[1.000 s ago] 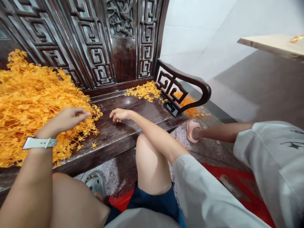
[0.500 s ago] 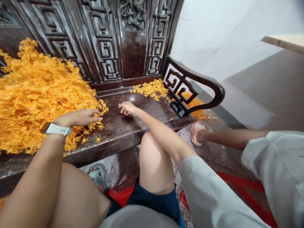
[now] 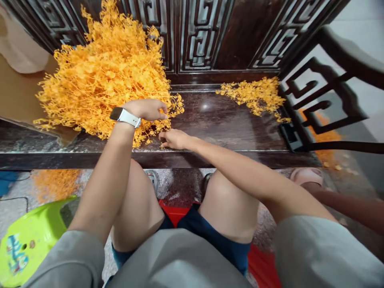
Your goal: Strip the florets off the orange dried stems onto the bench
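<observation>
A large heap of orange plastic flower sprigs (image 3: 111,76) lies on the dark wooden bench (image 3: 216,130). Over the heap's right edge is my left hand (image 3: 147,109), a watch at its wrist; its fingers are loosely bent and apart, with nothing visible held. Just below it, near the bench's front edge, my right hand (image 3: 174,139) has its fingertips closed down on a small loose orange sprig (image 3: 162,145), which is mostly hidden under them. A smaller pile of the same sprigs (image 3: 255,96) sits at the bench's right end by the armrest.
A carved backrest (image 3: 201,36) rises behind the bench, with an armrest (image 3: 327,92) at right. A cardboard box (image 3: 24,92) stands at left. On the floor are more orange sprigs (image 3: 55,184) and a green stool (image 3: 39,236). Another person's foot (image 3: 307,176) is at right.
My view has turned left. My right hand has moved left from the bare bench to the small loose sprig beside the heap. My left hand stays at the heap's edge.
</observation>
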{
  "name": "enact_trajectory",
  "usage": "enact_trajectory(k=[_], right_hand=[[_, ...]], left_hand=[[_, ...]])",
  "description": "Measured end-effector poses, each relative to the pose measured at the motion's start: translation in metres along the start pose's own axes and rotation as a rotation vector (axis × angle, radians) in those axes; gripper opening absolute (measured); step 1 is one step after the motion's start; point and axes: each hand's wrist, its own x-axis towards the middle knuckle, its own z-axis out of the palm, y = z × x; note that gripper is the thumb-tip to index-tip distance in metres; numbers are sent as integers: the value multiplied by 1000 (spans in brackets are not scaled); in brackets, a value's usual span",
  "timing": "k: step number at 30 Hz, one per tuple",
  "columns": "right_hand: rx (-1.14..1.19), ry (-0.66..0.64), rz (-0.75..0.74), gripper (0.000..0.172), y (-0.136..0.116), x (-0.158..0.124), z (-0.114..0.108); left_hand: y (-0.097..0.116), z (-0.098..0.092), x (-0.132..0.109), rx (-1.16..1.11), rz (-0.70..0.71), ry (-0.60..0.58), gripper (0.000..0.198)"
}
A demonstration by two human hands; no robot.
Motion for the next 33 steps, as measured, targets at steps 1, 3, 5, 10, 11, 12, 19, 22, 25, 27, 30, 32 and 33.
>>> enact_trajectory(k=[1, 3, 5, 10, 11, 12, 19, 22, 25, 27, 30, 32, 33], right_hand=[[-18, -9, -1, 22, -3, 1, 4], [-52, -42, 7, 13, -7, 3, 8], [-64, -78, 23, 8, -10, 3, 6], [183, -243, -82, 15, -7, -12, -28], [295, -329, -113, 13, 0, -19, -39], [420, -424, -137, 8, 9, -30, -50], [1579, 597, -52, 32, 99, -108, -91], [1837, 1373, 186, 25, 120, -113, -96], [1900, 1374, 414, 37, 121, -103, -97], [1801, 1183, 475, 33, 111, -92, -95], [1454, 985, 448, 17, 90, -71, -89], [1179, 908, 372, 10, 75, -56, -82], [1053, 873, 328, 11, 69, -49, -79]], left_hand=[[-2, 1, 1, -1, 1, 5, 40], [-5, 2, 1, 5, 12, -7, 43], [-6, 2, -1, 25, 23, -23, 49], [-3, 0, -7, 43, 15, -23, 61], [-4, 0, -7, 40, 8, -12, 62], [-5, 0, -6, 38, 2, -12, 62], [-7, 7, -4, 10, -1, -91, 62], [-2, 7, -7, -1, -36, -113, 64], [5, 6, -9, 1, -44, -47, 61], [14, 4, -11, 9, -36, 50, 52], [27, -4, -13, -1, -13, 257, 37], [30, -9, -13, -40, -23, 407, 32], [28, -12, -12, -56, -28, 474, 31]])
